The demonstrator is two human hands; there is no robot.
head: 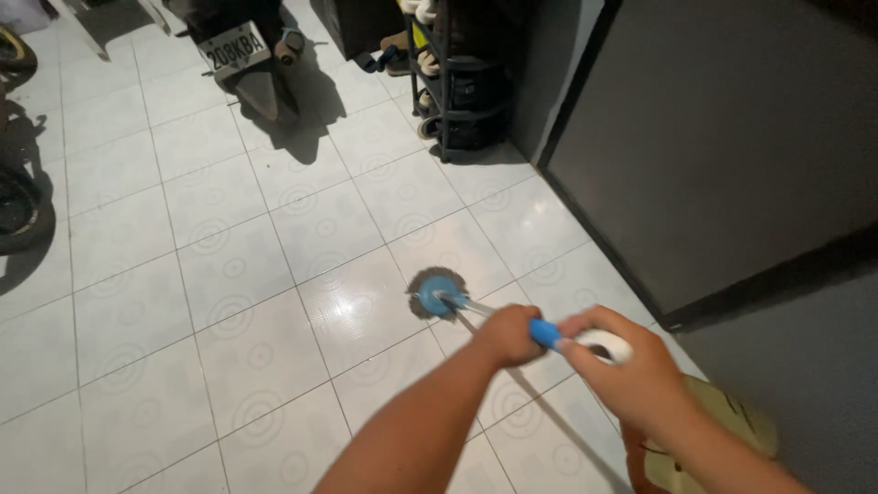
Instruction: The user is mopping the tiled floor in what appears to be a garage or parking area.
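A mop with a round grey-and-blue head (pixel 435 294) rests on the white tiled floor (pixel 229 274). Its pole runs back toward me, with a blue grip section (pixel 546 335) and a white end. My left hand (pixel 506 335) is closed around the pole just below the blue grip. My right hand (pixel 631 366) is closed around the white upper end (pixel 605 344). Both forearms reach in from the bottom of the view.
A grey wall (pixel 732 137) with a dark baseboard runs along the right. A black shoe rack (pixel 457 82) with footwear stands at the back. A parked motorbike's rear (pixel 242 55) sits at the top; a tyre (pixel 18 210) shows at left. A tan sandal (pixel 722 430) lies below my right hand.
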